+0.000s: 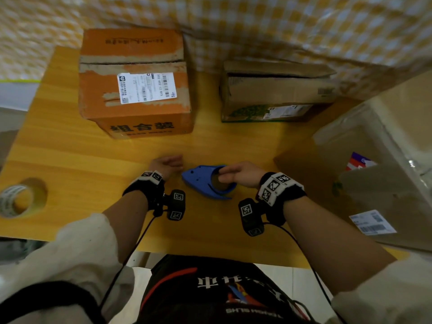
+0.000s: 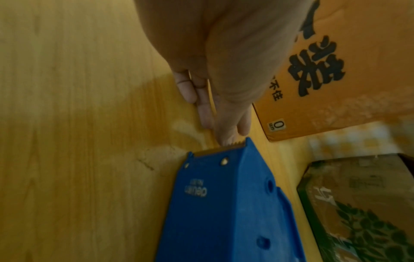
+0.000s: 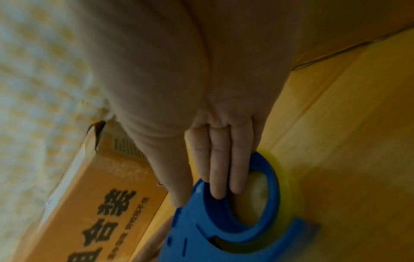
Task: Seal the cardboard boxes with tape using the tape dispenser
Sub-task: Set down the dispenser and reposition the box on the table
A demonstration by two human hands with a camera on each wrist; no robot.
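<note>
Picking up the tape dispenser, flat on the counter near the front edge: right hand with straight fingers reaching into the roll's core ring, not closed on it; left hand flat and relaxed beside the serrated blade end. Sealing not begun (orange box and brown box well beyond, flap seams untaped). Next, probably: grip through the ring, lift, carry to the orange box seam.

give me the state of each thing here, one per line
orange box: flaps shut, seam untaped
brown box: top flap ajar
tape dispenser: lying flat on the table, tape loaded
spare tape roll: lying flat, untouched
left hand: open, fingertips by the blade
right hand: fingers straight, reaching into the dispenser's ring
</note>
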